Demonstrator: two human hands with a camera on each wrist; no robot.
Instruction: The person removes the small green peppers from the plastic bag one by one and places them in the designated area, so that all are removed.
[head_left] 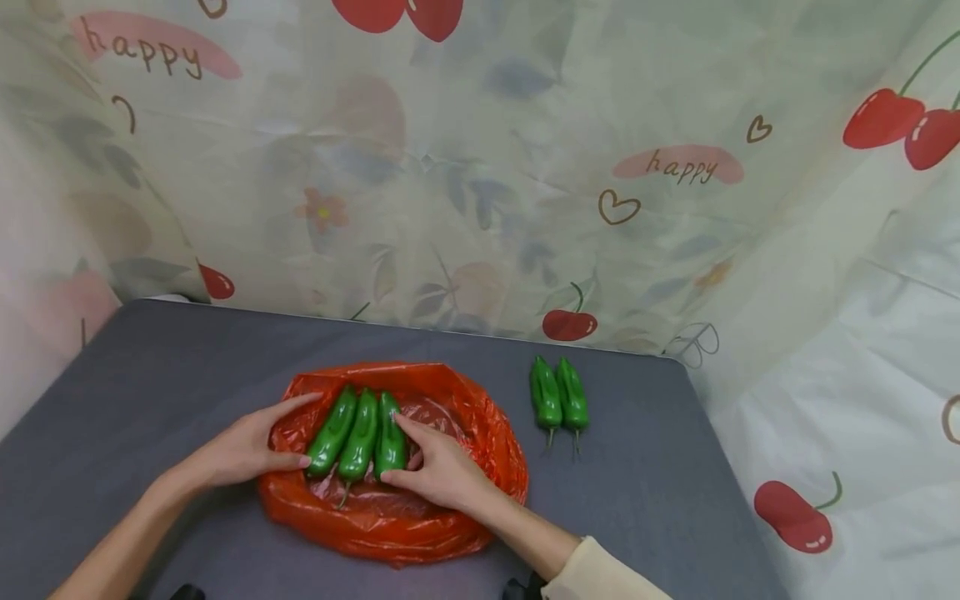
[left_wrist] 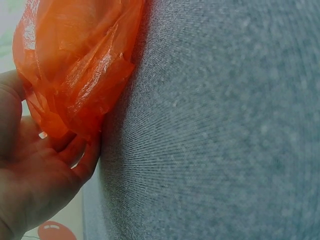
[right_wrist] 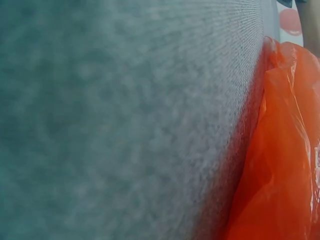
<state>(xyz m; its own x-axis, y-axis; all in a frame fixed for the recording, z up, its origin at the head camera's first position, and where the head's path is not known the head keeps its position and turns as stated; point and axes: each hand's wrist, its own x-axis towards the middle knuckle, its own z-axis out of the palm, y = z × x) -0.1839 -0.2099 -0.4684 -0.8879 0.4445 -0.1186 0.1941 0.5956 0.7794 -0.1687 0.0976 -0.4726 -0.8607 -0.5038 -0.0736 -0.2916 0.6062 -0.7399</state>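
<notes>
An orange-red plastic bag (head_left: 390,537) lies spread open on the grey table, its rim rolled outward. Inside it, three glossy green peppers lie side by side: a left one (head_left: 333,433), a middle one (head_left: 361,435) and a right one (head_left: 390,442). My right hand (head_left: 446,472) reaches in over the bag's right side and holds the right pepper between thumb and fingers. At the left rim, my left hand (head_left: 243,446) grips the bag, thumb inside near the left pepper. The left wrist view shows fingers (left_wrist: 86,162) around the bag's outer edge. Only bag and table show in the right wrist view.
Two more green peppers, one on the left (head_left: 546,393) and one on the right (head_left: 573,396), lie together on the table (head_left: 645,500), right of the bag. A printed curtain (head_left: 487,167) hangs behind the table's far edge.
</notes>
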